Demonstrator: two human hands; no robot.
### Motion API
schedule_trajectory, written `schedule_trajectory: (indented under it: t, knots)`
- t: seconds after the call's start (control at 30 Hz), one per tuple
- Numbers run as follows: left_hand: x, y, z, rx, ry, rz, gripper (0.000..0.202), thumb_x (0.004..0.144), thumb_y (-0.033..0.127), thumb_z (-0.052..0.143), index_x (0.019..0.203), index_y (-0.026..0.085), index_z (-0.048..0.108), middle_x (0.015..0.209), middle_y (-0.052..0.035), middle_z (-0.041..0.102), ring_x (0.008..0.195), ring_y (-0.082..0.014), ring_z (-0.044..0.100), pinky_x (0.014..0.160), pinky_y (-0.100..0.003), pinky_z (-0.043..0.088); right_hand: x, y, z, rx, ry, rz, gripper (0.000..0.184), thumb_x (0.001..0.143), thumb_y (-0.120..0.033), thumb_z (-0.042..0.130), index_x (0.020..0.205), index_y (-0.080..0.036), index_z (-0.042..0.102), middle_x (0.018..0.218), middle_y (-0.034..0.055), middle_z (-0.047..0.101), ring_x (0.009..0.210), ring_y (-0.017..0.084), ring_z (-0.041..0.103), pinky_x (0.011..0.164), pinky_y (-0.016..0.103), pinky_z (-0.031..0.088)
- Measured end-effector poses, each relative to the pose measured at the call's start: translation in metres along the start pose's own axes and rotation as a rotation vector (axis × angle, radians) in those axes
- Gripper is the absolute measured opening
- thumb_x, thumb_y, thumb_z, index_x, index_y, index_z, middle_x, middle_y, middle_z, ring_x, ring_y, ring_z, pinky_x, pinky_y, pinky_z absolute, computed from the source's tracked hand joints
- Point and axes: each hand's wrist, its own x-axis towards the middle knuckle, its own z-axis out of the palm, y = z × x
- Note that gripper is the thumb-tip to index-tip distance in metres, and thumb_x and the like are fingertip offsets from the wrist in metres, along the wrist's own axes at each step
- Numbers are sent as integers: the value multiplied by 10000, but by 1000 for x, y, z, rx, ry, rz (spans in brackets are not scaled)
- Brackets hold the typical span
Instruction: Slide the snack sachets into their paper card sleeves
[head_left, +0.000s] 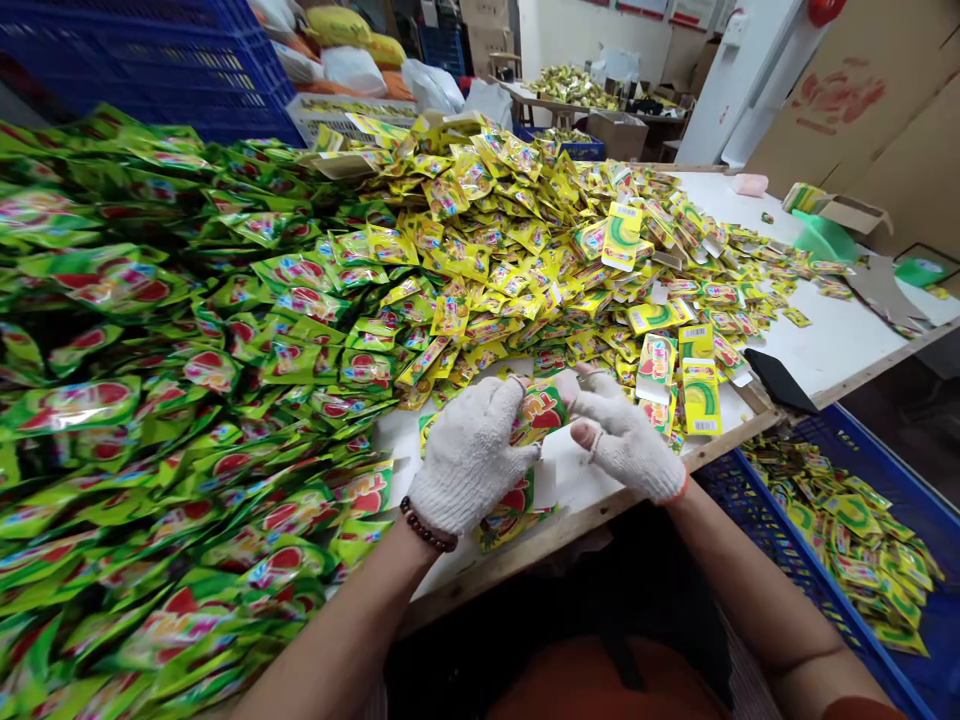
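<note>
Both my hands wear white knitted gloves with bare fingertips. My left hand [472,450] is closed on a small green carton [541,410] with red print, just above the white tabletop. My right hand [626,430] is at the carton's right end, its fingers stretched out and its thumb apart; whether the fingertips touch the carton I cannot make out. Under my left hand lie more flat printed cartons [517,500], partly hidden. Green watermelon-print packets [307,300] are heaped to the left. Small yellow packets [487,270] are piled ahead. Yellow cartons [701,395] lie beside my right hand.
A blue crate [892,460] of small yellow packets stands below the table's right edge. A dark flat phone-like object [780,380] lies on that edge. Blue stacked crates [150,60] rise at back left. A green bowl [821,238] and large cardboard boxes [862,120] are at right.
</note>
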Motion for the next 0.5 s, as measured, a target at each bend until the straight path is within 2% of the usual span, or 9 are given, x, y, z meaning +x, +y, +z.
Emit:
schedule_trajectory:
  t: [0.13,0.27,0.37,0.43,0.5]
  knots:
    - [-1,-7,-1,-1,12,47,337,757,289,629,1058,140,600,949,-110,637,896,-279,627,781,-360,497,4,3,9,293,-187,38,532,955,-605,432,1138,-194,715,1117,87,670,1142,246,569,1000,376,464]
    - [0,-29,-17,128,-79,62,361,753,307,638,1073,140,617,958,-117,628,895,-295,624,774,-376,498,20,17,10,358,-275,116,537,906,-605,502,1066,-147,731,912,59,684,836,183,602,767,311,512]
    - [5,-42,-32,263,-156,43,397,761,402,658,1079,165,638,983,-126,617,915,-327,625,767,-407,500,43,45,1,255,-118,236,368,879,-442,565,1025,-145,725,796,19,661,666,130,556,644,260,483]
    - [14,-40,-35,265,-157,71,432,779,487,647,1084,182,643,1057,-133,617,983,-339,620,813,-422,502,63,68,-7,58,53,312,245,858,-305,555,950,-147,718,799,17,668,705,141,583,699,265,492]
    - [29,-30,-28,199,-178,97,369,845,468,584,1073,184,642,1116,-127,623,1046,-316,616,872,-403,498,80,88,-12,-136,144,396,188,813,-212,561,916,-148,705,847,40,693,796,177,617,783,290,499]
